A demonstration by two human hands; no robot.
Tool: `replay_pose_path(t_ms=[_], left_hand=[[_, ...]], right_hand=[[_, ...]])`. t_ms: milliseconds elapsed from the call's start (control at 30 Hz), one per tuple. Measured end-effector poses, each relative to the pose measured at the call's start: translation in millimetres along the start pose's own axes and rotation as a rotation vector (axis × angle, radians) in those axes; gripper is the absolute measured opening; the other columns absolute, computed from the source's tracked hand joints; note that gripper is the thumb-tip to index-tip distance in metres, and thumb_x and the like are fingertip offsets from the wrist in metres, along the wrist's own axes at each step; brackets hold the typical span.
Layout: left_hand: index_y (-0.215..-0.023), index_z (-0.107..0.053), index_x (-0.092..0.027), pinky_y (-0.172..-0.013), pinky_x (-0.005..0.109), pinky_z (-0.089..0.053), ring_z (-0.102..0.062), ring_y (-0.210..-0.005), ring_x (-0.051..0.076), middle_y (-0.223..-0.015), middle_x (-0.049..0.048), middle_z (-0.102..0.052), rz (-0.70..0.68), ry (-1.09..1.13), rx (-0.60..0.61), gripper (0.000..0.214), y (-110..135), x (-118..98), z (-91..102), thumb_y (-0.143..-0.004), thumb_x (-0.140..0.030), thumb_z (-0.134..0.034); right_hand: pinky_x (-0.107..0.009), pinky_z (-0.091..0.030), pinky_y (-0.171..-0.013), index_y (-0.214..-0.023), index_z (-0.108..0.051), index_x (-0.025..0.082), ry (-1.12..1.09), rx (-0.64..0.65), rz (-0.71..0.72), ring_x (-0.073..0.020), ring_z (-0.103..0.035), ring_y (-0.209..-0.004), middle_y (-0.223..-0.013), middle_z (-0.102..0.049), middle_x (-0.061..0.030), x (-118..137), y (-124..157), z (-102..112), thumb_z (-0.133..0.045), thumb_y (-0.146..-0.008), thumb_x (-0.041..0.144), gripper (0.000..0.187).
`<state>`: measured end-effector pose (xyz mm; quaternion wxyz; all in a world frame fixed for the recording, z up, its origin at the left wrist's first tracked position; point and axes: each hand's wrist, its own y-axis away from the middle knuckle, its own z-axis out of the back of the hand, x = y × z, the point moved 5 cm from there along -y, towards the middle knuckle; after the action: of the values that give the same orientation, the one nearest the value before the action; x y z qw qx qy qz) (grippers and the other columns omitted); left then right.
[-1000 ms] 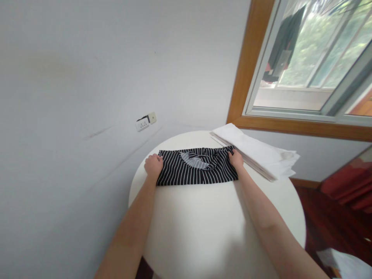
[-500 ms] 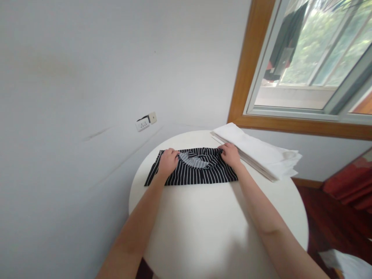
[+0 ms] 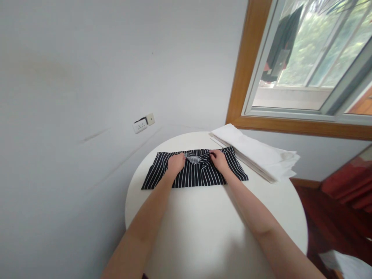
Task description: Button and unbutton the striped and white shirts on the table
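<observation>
A folded black shirt with thin white stripes (image 3: 162, 174) lies flat at the far side of a round white table (image 3: 215, 228). Its grey-lined collar (image 3: 194, 159) shows at the middle of the far edge. My left hand (image 3: 176, 163) rests on the shirt just left of the collar, fingers curled and pinching the cloth. On the other side of the collar my right hand (image 3: 218, 161) pinches the fabric in the same way. Both forearms reach across the table from the near edge.
A stack of folded white cloth (image 3: 255, 153) lies at the table's far right, next to the shirt. A wood-framed window (image 3: 305, 69) stands behind it, with a dark garment (image 3: 280, 42) hanging outside. A wall socket (image 3: 142, 123) sits on the grey wall. Red furniture (image 3: 348, 182) stands at the right.
Both hands have slid inward from the shirt's outer ends to the collar. The shirt's left and right ends now lie uncovered and spread wider on the table.
</observation>
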<state>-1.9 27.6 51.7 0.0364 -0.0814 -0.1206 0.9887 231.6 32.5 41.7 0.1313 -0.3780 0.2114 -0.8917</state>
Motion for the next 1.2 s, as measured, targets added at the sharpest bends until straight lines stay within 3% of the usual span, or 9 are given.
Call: replay_pose_path(t_ms=[133,200,367,567,733,867,967,1067,1200], left_hand=[[-0.106,-0.051,-0.016,-0.074,0.030,-0.047,-0.067,-0.077,0.019,-0.083,0.0079,-0.069,0.184,0.351,-0.035,0.026,-16.0,4.6,-5.9,-0.093,-0.031,-0.033],[-0.110,-0.046,-0.016,-0.073,0.029,-0.047,-0.066,-0.074,0.017,-0.082,0.0062,-0.069,0.197,0.473,-0.075,0.024,-18.6,3.9,-7.4,-0.093,-0.028,-0.035],[-0.112,-0.046,-0.015,-0.082,0.031,-0.047,-0.063,-0.089,0.018,-0.100,0.0096,-0.064,-0.040,0.457,-0.191,0.034,-6.1,-9.9,-8.9,-0.078,-0.007,-0.045],[-0.122,-0.053,-0.021,-0.098,0.034,-0.041,-0.054,-0.108,0.019,-0.118,0.0073,-0.056,-0.308,0.420,-0.080,0.056,2.5,-24.3,-12.2,-0.070,-0.001,-0.047],[-0.088,-0.066,-0.018,-0.086,0.033,-0.047,-0.062,-0.087,0.019,-0.089,0.0056,-0.066,-0.064,0.554,-0.058,0.017,-16.3,-17.6,-9.1,-0.080,-0.019,-0.051],[-0.084,-0.060,-0.017,-0.064,0.026,-0.051,-0.064,-0.062,0.014,-0.073,0.0039,-0.069,0.158,0.827,0.046,0.021,-35.0,-17.7,-14.0,-0.086,-0.033,-0.047],[-0.088,-0.058,-0.014,-0.056,0.023,-0.050,-0.065,-0.060,0.013,-0.079,0.0077,-0.070,0.220,0.862,0.042,0.027,-46.9,-22.2,-15.4,-0.090,-0.033,-0.038],[-0.101,-0.055,-0.012,-0.059,0.025,-0.051,-0.067,-0.067,0.014,-0.088,0.0110,-0.070,0.268,0.876,0.004,0.028,-51.4,-25.3,-18.7,-0.091,-0.028,-0.034],[-0.130,-0.037,-0.011,-0.086,0.034,-0.050,-0.063,-0.098,0.019,-0.118,0.0168,-0.060,0.253,0.794,-0.133,0.047,-39.4,-26.6,-20.2,-0.085,-0.020,-0.045]], right_hand=[[-0.031,-0.042,-0.099,-0.131,-0.043,0.015,-0.274,-0.063,0.051,-0.0132,-0.054,-0.113,-0.135,-0.044,-0.0118,-7.0,0.3,-6.2,-0.037,-0.074,0.003,0.058],[-0.031,-0.041,-0.100,-0.127,-0.046,0.017,-0.253,-0.076,0.072,-0.0132,-0.050,-0.117,-0.133,-0.045,-0.0100,-6.7,0.5,-2.3,-0.035,-0.069,-0.001,0.062],[-0.032,-0.042,-0.095,-0.092,-0.065,0.019,0.059,0.057,0.123,-0.0176,-0.054,-0.101,-0.100,-0.057,-0.0054,8.2,2.2,14.0,-0.043,-0.072,0.005,0.034],[-0.024,-0.045,-0.082,-0.123,-0.057,0.029,0.281,0.306,0.147,-0.0156,-0.058,-0.091,-0.110,-0.055,-0.0043,24.5,11.4,4.2,-0.054,-0.077,0.013,0.049],[-0.026,-0.046,-0.084,-0.099,-0.068,0.025,0.193,0.184,0.004,-0.0163,-0.061,-0.092,-0.097,-0.066,-0.0022,16.9,8.5,-7.5,-0.052,-0.085,0.025,0.021],[-0.026,-0.050,-0.081,-0.104,-0.062,0.019,-0.181,0.055,-0.152,-0.0132,-0.066,-0.081,-0.085,-0.070,-0.0016,-2.3,3.0,-13.1,-0.043,-0.088,0.022,0.025],[-0.028,-0.048,-0.089,-0.111,-0.058,0.017,-0.370,0.040,-0.139,-0.0123,-0.066,-0.092,-0.098,-0.071,-0.0048,-11.1,-0.3,-15.2,-0.043,-0.084,0.014,0.031],[-0.031,-0.045,-0.096,-0.124,-0.051,0.017,-0.415,0.070,-0.110,-0.0118,-0.063,-0.104,-0.110,-0.068,-0.0072,-13.5,-1.3,-11.9,-0.043,-0.080,0.006,0.046],[-0.029,-0.043,-0.099,-0.119,-0.057,0.019,-0.204,0.083,-0.068,-0.0121,-0.061,-0.106,-0.113,-0.066,-0.0041,-3.8,0.5,0.9,-0.042,-0.077,0.003,0.048]])
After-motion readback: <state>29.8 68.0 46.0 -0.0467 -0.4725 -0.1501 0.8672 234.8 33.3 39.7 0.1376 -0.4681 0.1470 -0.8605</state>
